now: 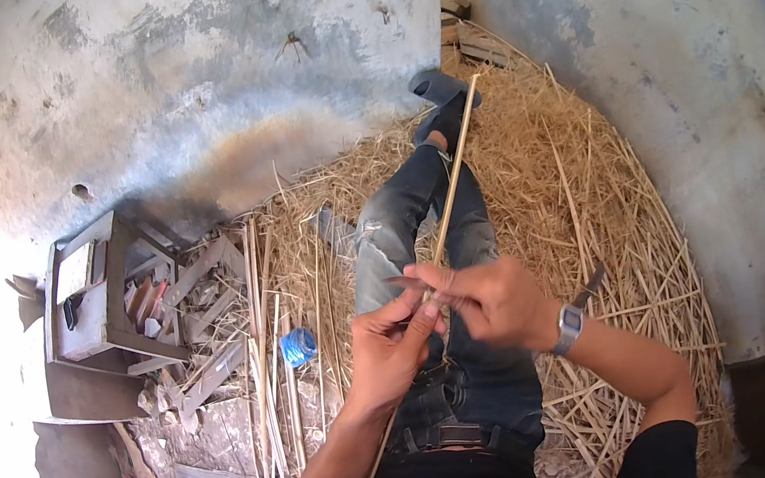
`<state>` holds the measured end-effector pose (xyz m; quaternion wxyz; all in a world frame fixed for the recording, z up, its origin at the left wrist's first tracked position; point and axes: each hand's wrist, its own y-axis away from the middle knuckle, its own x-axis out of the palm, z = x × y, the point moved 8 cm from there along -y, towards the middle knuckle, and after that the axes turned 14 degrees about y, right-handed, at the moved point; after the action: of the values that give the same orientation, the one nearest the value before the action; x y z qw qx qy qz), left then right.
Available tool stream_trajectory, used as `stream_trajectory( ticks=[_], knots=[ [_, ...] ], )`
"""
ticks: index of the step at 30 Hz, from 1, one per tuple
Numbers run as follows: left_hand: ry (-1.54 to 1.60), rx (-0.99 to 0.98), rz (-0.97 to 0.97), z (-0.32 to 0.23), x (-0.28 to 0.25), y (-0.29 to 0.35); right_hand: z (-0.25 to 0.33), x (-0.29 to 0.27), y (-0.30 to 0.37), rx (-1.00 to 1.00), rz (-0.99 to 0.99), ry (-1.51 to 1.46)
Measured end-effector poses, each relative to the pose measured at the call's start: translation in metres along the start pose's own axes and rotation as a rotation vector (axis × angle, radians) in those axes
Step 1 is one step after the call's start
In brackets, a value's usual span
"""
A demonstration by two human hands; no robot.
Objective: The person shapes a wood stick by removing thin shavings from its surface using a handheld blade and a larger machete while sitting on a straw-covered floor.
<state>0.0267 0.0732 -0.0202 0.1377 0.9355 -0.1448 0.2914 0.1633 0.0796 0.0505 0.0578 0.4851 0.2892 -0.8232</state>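
A long, pale strip, which looks like bamboo or cane, slants from beside my feet down to my hands over my lap. My left hand is closed on it, thumb pressed near the strip. Close against it, my right hand is closed around a knife, its handle hidden by the fingers. The knife's dark blade juts out to the left, above my left fingers. A thin length of strip continues below the hands past my belt. Where blade and strip meet is hidden by my fingers.
Straw and shavings cover the floor around my outstretched legs. Left of them lie long strips, a blue roll of twine and a wooden cabinet with scraps. A dark pointed piece shows past my right wrist. Walls stand ahead and right.
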Motion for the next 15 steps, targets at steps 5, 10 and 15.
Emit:
stream_trajectory(
  ticks=[5,10,15],
  knots=[
    [0.014,-0.041,-0.039,0.003,0.000,0.001,-0.022,-0.010,-0.011,0.008,-0.107,-0.015],
    [-0.005,-0.017,0.051,0.007,0.006,0.007,-0.094,-0.078,-0.045,0.264,-0.326,0.126],
    [-0.003,-0.022,0.014,0.010,0.000,0.002,-0.095,-0.039,-0.034,0.239,-0.302,0.051]
  ],
)
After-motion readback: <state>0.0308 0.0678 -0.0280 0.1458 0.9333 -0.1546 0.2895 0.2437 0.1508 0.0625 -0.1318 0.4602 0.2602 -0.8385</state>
